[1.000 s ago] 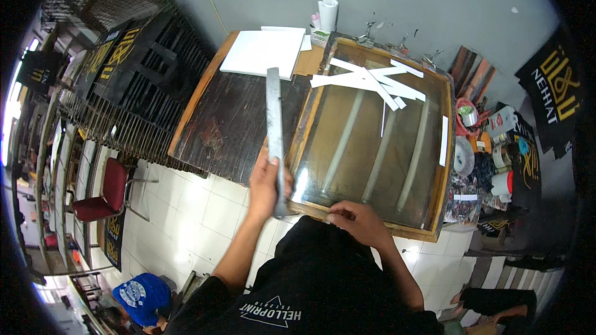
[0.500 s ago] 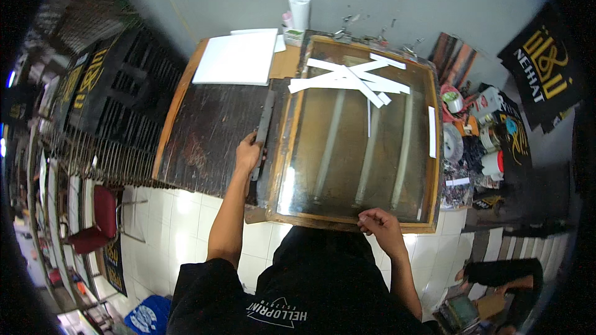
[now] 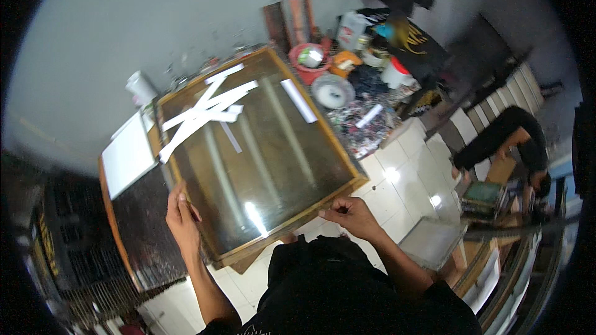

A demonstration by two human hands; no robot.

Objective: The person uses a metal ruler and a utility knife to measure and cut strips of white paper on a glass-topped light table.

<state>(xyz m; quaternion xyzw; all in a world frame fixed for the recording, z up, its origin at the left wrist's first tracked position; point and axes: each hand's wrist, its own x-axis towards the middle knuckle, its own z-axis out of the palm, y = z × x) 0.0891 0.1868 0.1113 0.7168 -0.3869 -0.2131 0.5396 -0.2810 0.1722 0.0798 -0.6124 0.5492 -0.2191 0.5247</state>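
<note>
A glass-topped table with a wooden frame (image 3: 323, 199) stands in front of me, with pale tubes showing under the glass. Several white paper strips (image 3: 208, 111) lie crossed near its far left corner, and a separate white strip (image 3: 299, 101) is by the right side. My left hand (image 3: 184, 214) is at the left edge of the frame, fingers mostly stretched forward and thumb out to the side; nothing shows in it. Just over the front edge, my right hand (image 3: 352, 217) is closed in a pinch. Whatever its fingertips may hold is too small to make out.
Left of the glass is a dark wooden tabletop (image 3: 146, 229) bearing a stack of white sheets (image 3: 128, 156). At the right stands a stained side table (image 3: 357, 130) with a pink basin (image 3: 310, 62), a white tub (image 3: 395, 73) and jars. Farther right, a person (image 3: 506, 142) bends over boxes.
My view has swung right, bringing the side table and the bending person further in. My left hand has left the long grey bar and come to the frame's edge; the right stays pinched.
</note>
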